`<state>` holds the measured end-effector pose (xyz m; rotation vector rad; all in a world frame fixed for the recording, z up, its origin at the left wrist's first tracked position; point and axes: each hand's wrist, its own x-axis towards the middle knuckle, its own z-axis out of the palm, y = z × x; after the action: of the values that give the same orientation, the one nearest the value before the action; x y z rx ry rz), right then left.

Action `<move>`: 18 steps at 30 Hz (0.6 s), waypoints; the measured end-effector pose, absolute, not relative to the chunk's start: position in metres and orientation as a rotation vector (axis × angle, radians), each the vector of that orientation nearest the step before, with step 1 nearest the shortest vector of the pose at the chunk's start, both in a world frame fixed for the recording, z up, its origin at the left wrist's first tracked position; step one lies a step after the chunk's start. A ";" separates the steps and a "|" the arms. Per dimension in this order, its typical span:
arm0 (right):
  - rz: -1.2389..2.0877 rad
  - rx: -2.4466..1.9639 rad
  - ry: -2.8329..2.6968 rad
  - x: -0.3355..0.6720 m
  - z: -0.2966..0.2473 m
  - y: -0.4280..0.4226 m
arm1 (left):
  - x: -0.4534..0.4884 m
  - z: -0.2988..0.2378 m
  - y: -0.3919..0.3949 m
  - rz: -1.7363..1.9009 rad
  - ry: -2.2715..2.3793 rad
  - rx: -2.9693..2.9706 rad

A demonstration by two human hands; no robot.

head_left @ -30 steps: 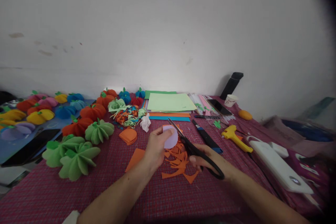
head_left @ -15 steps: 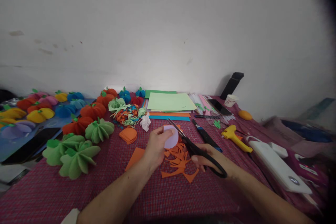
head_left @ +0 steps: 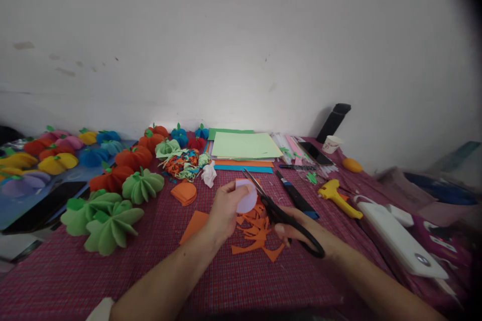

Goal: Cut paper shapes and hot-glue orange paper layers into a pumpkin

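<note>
My left hand [head_left: 224, 208] pinches a pale round paper template with orange paper behind it [head_left: 246, 199], held just above the table. My right hand [head_left: 301, 233] grips black scissors [head_left: 280, 215], whose blades point up and away along the right edge of the round paper. Below the hands lie several orange paper offcuts [head_left: 256, 238]. A stack of orange cut circles [head_left: 184, 192] and an orange sheet [head_left: 194, 225] lie to the left of my left hand.
Paper pumpkins in green [head_left: 109, 220], orange [head_left: 131, 159], blue and yellow crowd the left. Coloured paper sheets [head_left: 243, 146] lie at the back. A yellow glue gun [head_left: 335, 195], a white power bank [head_left: 399, 238], a phone [head_left: 314, 153] and a cup [head_left: 331, 143] are on the right.
Almost nothing differs. The scissors' tips have edged slightly along the round paper's edge, and both hands hold the same places.
</note>
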<state>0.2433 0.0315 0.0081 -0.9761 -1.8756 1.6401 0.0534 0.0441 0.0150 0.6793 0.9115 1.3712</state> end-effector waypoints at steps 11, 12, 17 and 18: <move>1.613 -1.030 -1.840 0.239 0.011 0.032 | 0.054 0.014 0.043 1.381 0.908 0.684; 1.609 -1.041 -1.842 0.239 0.011 0.032 | 0.054 0.014 0.043 1.379 0.907 0.686; 1.628 -1.036 -1.840 0.243 0.009 0.033 | 0.053 0.015 0.042 1.365 0.904 0.688; 1.628 -1.032 -1.845 0.244 0.008 0.034 | 0.053 0.015 0.042 1.362 0.906 0.687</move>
<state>0.2436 0.0339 0.0084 -1.0316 -1.8452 1.6277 0.0528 0.0423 0.0148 0.6869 0.9060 1.3622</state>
